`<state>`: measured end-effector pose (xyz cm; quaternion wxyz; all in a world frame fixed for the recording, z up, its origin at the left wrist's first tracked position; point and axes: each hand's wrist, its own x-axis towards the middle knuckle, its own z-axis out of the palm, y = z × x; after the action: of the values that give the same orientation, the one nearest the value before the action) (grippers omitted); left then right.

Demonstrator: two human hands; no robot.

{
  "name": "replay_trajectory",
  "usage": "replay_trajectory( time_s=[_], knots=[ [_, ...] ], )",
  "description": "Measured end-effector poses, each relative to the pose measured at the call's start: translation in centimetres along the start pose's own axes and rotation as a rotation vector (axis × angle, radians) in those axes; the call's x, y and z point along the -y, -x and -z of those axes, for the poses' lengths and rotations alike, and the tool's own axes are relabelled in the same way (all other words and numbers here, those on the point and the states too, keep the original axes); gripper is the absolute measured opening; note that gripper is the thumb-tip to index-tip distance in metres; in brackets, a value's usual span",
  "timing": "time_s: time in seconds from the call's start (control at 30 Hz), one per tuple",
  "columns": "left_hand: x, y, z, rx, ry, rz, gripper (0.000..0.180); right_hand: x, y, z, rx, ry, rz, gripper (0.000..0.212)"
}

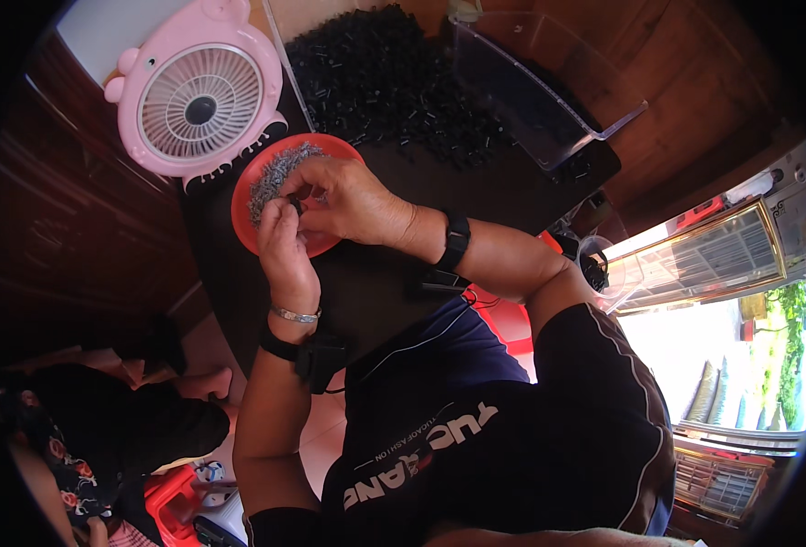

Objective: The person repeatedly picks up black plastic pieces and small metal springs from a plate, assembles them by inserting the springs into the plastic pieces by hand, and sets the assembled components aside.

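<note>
Both my hands meet over a round orange-red bowl that holds a heap of small silvery metal pieces, likely screws or pins. My left hand is closed, its fingertips pinching a small black piece. From the right, my right hand reaches across with thumb and fingers bent in a pinch right at that piece. Whatever lies between its fingertips is too small to make out. Beyond the bowl spreads a big pile of short black tube-like pieces.
A pink animal-shaped fan stands left of the bowl on the dark table. A clear plastic bin lies tilted at the far right beside the pile. Another person's dark-clothed legs are at the lower left, near a red stool-like object.
</note>
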<state>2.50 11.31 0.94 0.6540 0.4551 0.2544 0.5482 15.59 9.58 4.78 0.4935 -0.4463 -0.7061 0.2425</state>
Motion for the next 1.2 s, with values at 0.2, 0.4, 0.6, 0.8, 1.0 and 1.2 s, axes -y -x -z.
replay_trajectory(
  time_s=[0.2,0.4,0.6,0.8,1.0,1.2],
  knots=[
    [0.6,0.0,-0.2,-0.016,0.029,-0.023,0.013,0.1,0.1,0.3,-0.020,0.213,0.109,0.026],
    [0.3,-0.1,-0.7,-0.058,0.043,0.001,0.015,0.3,0.1,0.4,-0.026,0.246,0.227,0.024],
    [-1.4,0.0,0.3,0.018,-0.022,-0.046,0.020,2.7,-2.3,8.5,-0.465,0.685,0.463,0.030],
    [-1.7,-0.9,0.6,-0.103,0.009,-0.036,0.015,3.1,-2.1,19.6,-0.789,1.298,0.219,0.039],
    [-1.8,-0.9,0.6,-0.086,-0.022,0.006,0.014,-2.0,0.0,15.3,-0.060,0.694,-0.135,0.017],
    [-1.5,-1.0,1.1,-0.065,-0.041,0.038,0.013,-6.4,0.4,11.9,0.189,0.865,-0.245,0.017]
  ],
)
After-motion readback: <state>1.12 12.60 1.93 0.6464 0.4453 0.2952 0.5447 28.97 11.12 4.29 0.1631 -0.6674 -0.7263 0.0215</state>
